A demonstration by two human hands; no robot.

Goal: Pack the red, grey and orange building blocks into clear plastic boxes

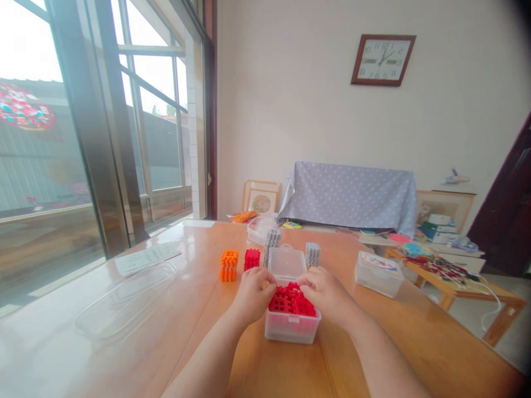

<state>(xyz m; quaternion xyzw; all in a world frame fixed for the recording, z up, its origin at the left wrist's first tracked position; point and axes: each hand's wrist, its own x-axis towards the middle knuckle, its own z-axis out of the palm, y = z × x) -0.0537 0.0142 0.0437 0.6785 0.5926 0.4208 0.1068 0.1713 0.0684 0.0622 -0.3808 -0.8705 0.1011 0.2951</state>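
Red blocks point(292, 302), boxed — clock point(384, 59), "10", "11"

Home interior, apparently a living room: one wood-framed clock point(383, 59) on plain pale wall point(286, 99); one polka-dot cloth point(352, 193), draped over furniture below; one framed picture point(261, 200), standing at the wall; large windows point(161, 143), left, with round colourful decoration point(25, 108); one polished wooden desk point(194, 293); one low wooden side table point(509, 302), right, cluttered.
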